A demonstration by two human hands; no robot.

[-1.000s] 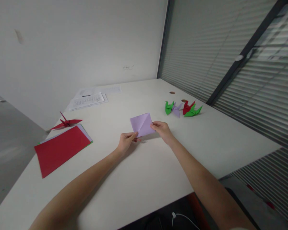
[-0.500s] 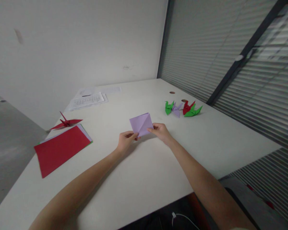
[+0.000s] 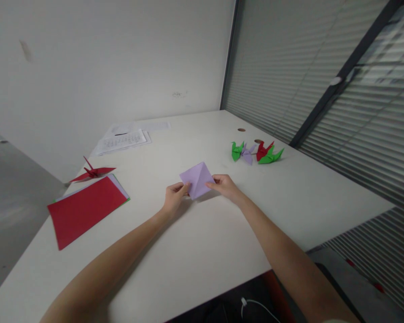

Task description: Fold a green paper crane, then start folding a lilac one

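A folded lilac paper square (image 3: 197,178) is held just above the white table (image 3: 202,242) at its middle. My left hand (image 3: 173,197) pinches the paper's left corner, fingers closed on it. On the other side, my right hand (image 3: 223,185) grips its right edge between thumb and fingers. The paper shows a diagonal crease and leans a little toward me.
A stack of coloured sheets with red on top (image 3: 85,207) lies at the left, a red paper crane (image 3: 92,172) behind it. Several small green, lilac and red folded cranes (image 3: 256,153) stand at the right. Printed papers (image 3: 123,140) lie at the far edge. Window blinds run along the right.
Both hands have drawn slightly closer together and the lilac paper has turned and dropped a little toward the table.
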